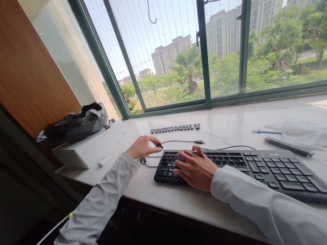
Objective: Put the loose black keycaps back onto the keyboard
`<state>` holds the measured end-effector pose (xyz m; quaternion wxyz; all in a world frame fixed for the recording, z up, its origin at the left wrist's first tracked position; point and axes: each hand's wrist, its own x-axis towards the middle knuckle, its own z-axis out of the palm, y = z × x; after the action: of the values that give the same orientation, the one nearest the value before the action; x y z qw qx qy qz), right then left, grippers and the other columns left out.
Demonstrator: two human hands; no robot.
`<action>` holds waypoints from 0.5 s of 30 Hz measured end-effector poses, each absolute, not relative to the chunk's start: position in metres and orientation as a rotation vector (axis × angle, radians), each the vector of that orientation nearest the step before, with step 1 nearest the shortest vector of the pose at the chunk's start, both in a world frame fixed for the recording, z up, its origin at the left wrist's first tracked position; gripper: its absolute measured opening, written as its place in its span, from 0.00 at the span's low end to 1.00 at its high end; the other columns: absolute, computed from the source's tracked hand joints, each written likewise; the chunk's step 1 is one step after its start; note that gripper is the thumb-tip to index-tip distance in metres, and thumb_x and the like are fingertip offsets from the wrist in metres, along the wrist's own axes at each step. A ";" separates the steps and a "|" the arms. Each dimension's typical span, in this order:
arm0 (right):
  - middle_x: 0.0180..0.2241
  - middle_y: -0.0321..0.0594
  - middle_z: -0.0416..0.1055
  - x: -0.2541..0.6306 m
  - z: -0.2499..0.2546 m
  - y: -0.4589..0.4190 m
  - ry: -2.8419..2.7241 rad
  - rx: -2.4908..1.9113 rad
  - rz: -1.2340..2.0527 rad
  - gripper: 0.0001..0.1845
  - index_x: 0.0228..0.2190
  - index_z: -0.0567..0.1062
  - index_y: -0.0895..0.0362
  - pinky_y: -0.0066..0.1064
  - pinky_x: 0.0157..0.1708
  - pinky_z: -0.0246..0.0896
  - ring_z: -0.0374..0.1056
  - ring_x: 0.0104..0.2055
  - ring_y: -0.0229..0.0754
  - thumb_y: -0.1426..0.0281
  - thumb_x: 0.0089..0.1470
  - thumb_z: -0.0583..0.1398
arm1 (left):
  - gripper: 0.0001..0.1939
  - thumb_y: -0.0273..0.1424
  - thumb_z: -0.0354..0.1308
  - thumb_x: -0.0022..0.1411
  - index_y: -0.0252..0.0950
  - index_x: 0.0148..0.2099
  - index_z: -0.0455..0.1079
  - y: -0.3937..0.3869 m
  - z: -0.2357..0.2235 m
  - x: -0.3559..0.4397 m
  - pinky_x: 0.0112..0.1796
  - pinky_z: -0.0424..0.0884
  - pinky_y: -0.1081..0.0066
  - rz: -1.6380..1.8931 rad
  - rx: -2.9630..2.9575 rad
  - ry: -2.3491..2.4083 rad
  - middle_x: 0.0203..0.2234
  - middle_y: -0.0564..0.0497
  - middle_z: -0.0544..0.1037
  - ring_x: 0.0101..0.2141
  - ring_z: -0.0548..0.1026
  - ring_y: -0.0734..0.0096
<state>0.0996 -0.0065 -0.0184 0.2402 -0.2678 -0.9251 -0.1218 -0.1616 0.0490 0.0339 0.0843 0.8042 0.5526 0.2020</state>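
Note:
A black keyboard (284, 169) lies at an angle along the front of the white marble sill. Over its left part my right hand (198, 169) rests, fingers spread and bent over the keys, with nothing seen in them. Just beyond the keyboard's far left corner, my left hand (145, 146) pinches a small black keycap (159, 145) between thumb and fingers. Further back, loose black keycaps (175, 129) lie in a row. The keyboard's cable with its USB plug (198, 141) runs behind it. The keys under my right hand are hidden.
To the left a white box (92, 147) carries a dark bag (82, 121), with a small white object (103, 162) in front. Right of the keyboard lie a dark grey bar-shaped tool (288, 146), a blue stick (267, 131) and clear plastic wrapping (309, 131). Windows (201, 49) rise behind.

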 end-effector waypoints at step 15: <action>0.43 0.44 0.70 0.097 -0.017 -0.011 -2.563 -0.696 -0.363 0.16 0.42 0.73 0.53 0.43 0.50 0.37 0.62 0.46 0.45 0.62 0.65 0.48 | 0.13 0.40 0.61 0.58 0.36 0.40 0.80 0.028 -0.018 -0.170 0.30 0.67 0.76 0.877 2.421 1.299 0.33 0.48 0.82 0.27 0.73 0.75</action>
<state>0.0972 -0.0106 -0.0169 0.2286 -0.2528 -0.9309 -0.1317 -0.1701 0.0279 -0.0181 0.1287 0.8325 0.4466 0.3016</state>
